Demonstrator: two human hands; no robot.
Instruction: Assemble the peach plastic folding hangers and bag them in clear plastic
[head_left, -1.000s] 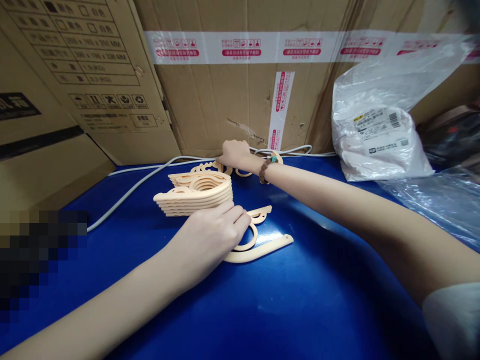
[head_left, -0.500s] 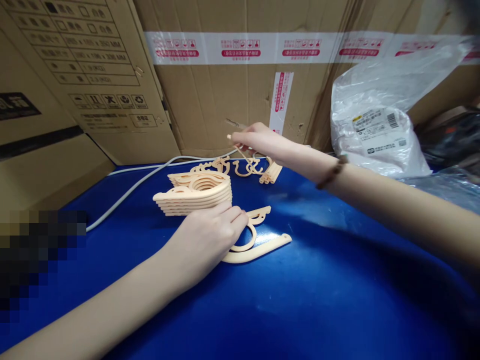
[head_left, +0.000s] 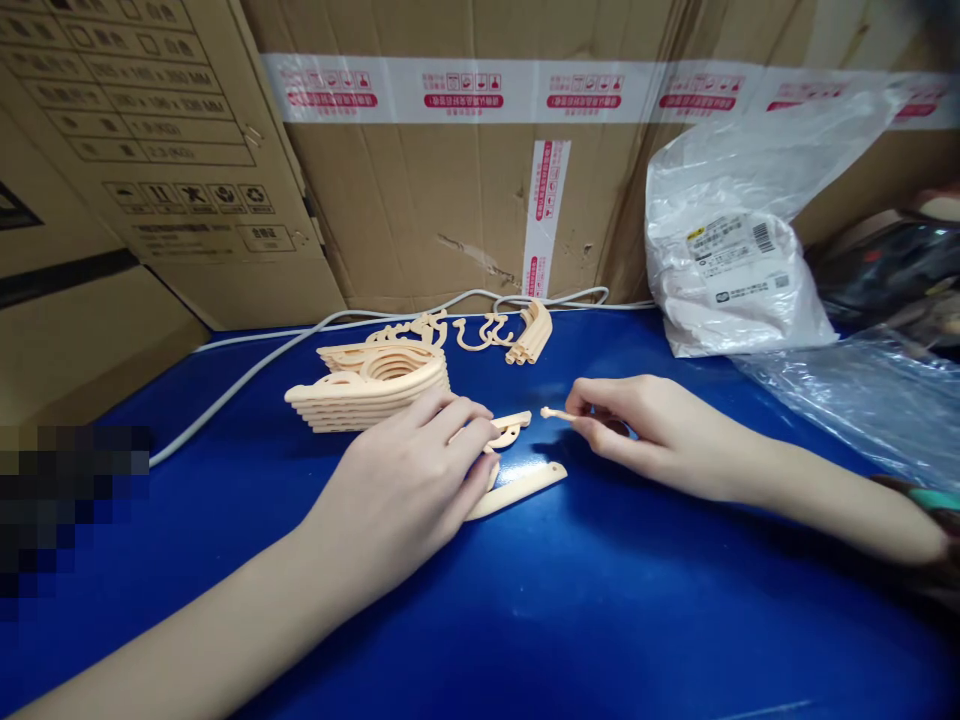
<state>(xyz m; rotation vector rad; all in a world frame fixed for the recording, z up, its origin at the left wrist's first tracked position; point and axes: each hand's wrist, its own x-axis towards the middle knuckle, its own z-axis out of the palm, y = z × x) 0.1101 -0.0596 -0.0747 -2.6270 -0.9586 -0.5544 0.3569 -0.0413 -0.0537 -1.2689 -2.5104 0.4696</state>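
My left hand grips a beige plastic folding hanger body lying on the blue table; the fingers cover its middle, while a long arm and a shorter holed end stick out to the right. Across a small gap, my right hand pinches a slim beige hanger hook between thumb and fingers. Its knobbed end points left at the hanger body, and the rest is hidden in the hand. Just behind my left hand stands a neat stack of beige hanger bodies.
Loose beige hooks and a bundle of curved beige pieces lie at the back. A white cable runs behind them. Cardboard boxes wall off the rear and left. A white plastic bag and clear film sit at the right.
My right hand has come back from the loose hooks toward the front right, carrying a hook. My left hand stays on the hanger body, its fingers shifted. The view has moved slightly.
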